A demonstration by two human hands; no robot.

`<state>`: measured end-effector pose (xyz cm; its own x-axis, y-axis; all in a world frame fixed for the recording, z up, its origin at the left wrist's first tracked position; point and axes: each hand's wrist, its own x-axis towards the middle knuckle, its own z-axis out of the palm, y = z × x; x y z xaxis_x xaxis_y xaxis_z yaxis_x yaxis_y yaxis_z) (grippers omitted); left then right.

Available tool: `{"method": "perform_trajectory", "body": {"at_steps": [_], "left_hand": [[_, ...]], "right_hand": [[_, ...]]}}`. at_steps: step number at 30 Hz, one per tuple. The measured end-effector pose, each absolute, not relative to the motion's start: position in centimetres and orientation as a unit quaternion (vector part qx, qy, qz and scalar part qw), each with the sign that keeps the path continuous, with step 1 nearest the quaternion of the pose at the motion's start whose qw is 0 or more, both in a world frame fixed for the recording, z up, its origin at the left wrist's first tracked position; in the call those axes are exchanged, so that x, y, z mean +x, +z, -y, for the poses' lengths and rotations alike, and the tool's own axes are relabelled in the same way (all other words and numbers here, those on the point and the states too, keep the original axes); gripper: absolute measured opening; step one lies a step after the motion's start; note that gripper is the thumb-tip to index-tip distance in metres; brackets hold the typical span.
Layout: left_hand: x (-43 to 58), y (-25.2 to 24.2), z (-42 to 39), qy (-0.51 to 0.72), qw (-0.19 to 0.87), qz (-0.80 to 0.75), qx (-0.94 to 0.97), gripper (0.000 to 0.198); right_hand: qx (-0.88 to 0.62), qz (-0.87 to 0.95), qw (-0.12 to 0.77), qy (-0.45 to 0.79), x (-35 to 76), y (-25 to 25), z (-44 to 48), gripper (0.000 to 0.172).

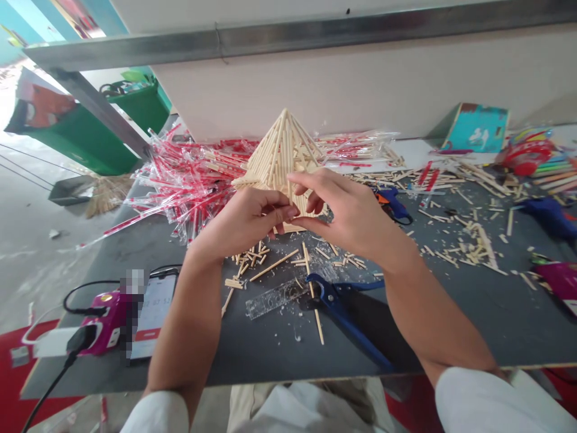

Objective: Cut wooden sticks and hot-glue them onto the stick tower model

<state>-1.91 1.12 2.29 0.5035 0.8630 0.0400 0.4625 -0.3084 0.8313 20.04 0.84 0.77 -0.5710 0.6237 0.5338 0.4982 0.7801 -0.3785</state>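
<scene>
A small house-like model with a pointed roof [282,144], built of thin wooden sticks, stands on the table behind my hands. My right hand [345,201] has its index fingertip and thumb closed on a short wooden stick [290,187], held nearly upright before the model. At the stick's lower end, the fingers and thumb of my left hand [259,213] are pinched together. My fingers cover part of the model's front wall. Below lie a blue-handled cutter [349,316], a long stick [318,319] passing by its jaws, and a clear ruler [274,297].
Red-and-clear plastic wrappers [189,180] heap at the left back. Cut stick pieces [252,255] litter the dark table [265,361]. A phone [155,313] and a purple power strip [106,322] with cables lie at left. Glue guns [394,204] lie at right.
</scene>
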Motion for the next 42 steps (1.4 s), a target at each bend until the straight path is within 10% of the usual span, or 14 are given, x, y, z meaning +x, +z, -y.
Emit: {"method": "perform_trajectory", "body": {"at_steps": [42], "left_hand": [[-1.69,2.25,-0.9,0.292,0.362,-0.438,0.769,0.017]], "right_hand": [[-0.341,0.876,0.34,0.019,19.98,0.28,-1.03,0.055]]}}
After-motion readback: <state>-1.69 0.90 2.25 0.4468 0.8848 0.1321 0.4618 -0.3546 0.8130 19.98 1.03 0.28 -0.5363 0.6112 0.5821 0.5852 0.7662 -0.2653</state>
